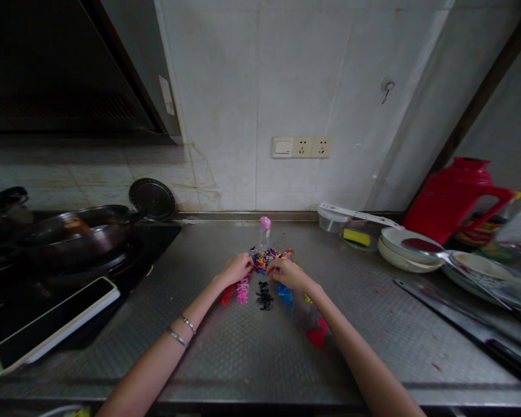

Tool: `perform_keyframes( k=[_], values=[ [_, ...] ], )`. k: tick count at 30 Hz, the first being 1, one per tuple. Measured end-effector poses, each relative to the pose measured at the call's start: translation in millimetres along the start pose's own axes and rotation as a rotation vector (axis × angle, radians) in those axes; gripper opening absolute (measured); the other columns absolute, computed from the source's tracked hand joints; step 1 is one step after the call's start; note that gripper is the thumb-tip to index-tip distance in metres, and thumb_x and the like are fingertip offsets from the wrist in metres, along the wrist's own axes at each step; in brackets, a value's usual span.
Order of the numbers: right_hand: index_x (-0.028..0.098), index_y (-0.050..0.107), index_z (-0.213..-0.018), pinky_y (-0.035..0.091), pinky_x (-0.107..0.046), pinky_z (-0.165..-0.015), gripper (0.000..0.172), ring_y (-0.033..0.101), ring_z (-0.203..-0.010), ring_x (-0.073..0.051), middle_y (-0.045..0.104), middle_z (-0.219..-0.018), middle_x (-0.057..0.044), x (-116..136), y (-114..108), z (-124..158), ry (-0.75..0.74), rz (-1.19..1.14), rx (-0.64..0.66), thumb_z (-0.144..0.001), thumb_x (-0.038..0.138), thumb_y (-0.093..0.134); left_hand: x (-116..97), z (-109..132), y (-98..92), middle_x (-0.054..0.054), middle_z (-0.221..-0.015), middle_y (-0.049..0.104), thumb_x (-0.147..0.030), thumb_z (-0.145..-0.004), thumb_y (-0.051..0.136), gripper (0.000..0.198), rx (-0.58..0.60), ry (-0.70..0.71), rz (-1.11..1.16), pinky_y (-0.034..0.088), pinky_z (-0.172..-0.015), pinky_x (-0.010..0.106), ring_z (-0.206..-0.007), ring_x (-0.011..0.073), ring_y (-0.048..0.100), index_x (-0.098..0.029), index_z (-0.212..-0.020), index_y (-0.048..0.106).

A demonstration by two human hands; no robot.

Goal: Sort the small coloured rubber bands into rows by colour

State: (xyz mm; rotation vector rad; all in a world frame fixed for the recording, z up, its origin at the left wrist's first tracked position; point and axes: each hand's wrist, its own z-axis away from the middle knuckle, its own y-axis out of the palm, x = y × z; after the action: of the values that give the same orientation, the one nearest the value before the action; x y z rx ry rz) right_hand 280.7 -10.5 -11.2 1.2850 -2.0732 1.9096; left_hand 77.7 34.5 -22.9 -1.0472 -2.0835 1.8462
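A heap of small multicoloured bands lies mid-counter, with a clear bottle with a pink cap behind it. My left hand is at the heap's left edge, fingers pinched together; what they hold, if anything, is too small to name. At its right edge my right hand has its fingers closed too, their contents hidden. In front lie separate piles: red, pink, black and blue. A little yellow shows beside my right wrist. A red object rests near my right forearm.
At left, a pan sits on the stove, with a phone-like device before it. To the right are a yellow sponge, stacked bowls, a long knife and a red thermos. A tiled wall stands behind.
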Motion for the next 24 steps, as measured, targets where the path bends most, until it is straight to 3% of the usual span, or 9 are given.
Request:
perform_keyframes(
  k=[9, 17, 24],
  values=[
    [0.021, 0.063, -0.084, 0.04, -0.022, -0.078, 0.021, 0.056, -0.087, -0.015, 0.063, -0.093, -0.003, 5.9, 8.1, -2.1, 0.073, 0.143, -0.072, -0.075, 0.015, 0.046, 16.4, 1.7, -17.0, 0.005, -0.081, 0.061, -0.02, -0.075, 0.05, 0.018, 0.022, 0.012, 0.039, 0.039, -0.069, 0.022, -0.075, 0.0144, 0.055, -0.016, -0.076, 0.067],
    [0.023, 0.062, -0.085, 0.039, -0.022, -0.08, 0.02, 0.055, -0.092, -0.016, 0.062, -0.095, -0.004, 13.1, 12.6, -0.5, 0.109, 0.26, -0.054, -0.075, 0.017, 0.046, -0.2, 1.7, -14.0, 0.004, -0.08, 0.064, -0.021, -0.074, 0.051, 0.02, 0.069, -0.009, 0.123, 0.04, -0.072, 0.021, -0.078, 0.0156, 0.056, -0.02, -0.081, 0.069],
    [0.021, 0.061, -0.088, 0.038, -0.021, -0.077, 0.019, 0.053, -0.093, -0.016, 0.06, -0.095, -0.006, 13.5, 17.0, -0.3, 0.114, 0.279, -0.048, -0.078, 0.019, 0.045, 5.8, 0.2, -7.8, 0.005, -0.081, 0.062, -0.019, -0.075, 0.049, 0.017, 0.039, 0.006, 0.071, 0.039, -0.07, 0.022, -0.078, 0.0159, 0.056, -0.018, -0.077, 0.066]
  ],
)
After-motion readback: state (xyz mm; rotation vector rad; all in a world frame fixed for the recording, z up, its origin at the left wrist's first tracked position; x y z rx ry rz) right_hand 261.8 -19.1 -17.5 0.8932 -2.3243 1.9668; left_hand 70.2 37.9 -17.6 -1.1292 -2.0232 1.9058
